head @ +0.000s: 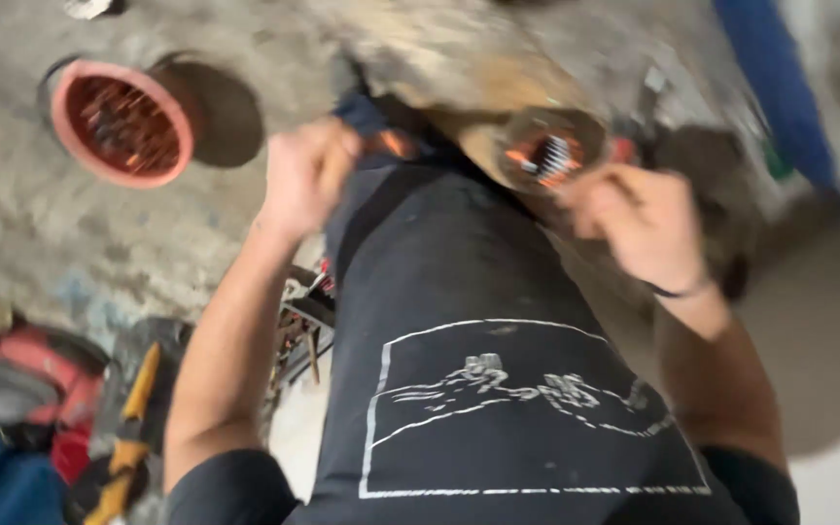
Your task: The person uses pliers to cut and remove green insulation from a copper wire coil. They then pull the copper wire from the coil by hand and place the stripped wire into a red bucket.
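Note:
The picture is blurred by motion. I look down my own black T-shirt (478,321) with a white line drawing on it. My left hand (305,177) is curled into a fist next to a dark blue and orange thing (381,131); whether it grips that thing is unclear. My right hand (640,222) has its fingers bent at the rim of a small round container (548,148) with orange and white bits inside. A dark band sits on that wrist. A brown wooden piece (459,78) lies just beyond both hands.
On the grey concrete floor (41,243) at upper left stands a red round tub (121,122) with small parts inside. A yellow-handled tool (133,428) and a red bag (36,374) lie at lower left. A blue object (775,92) slants across the upper right.

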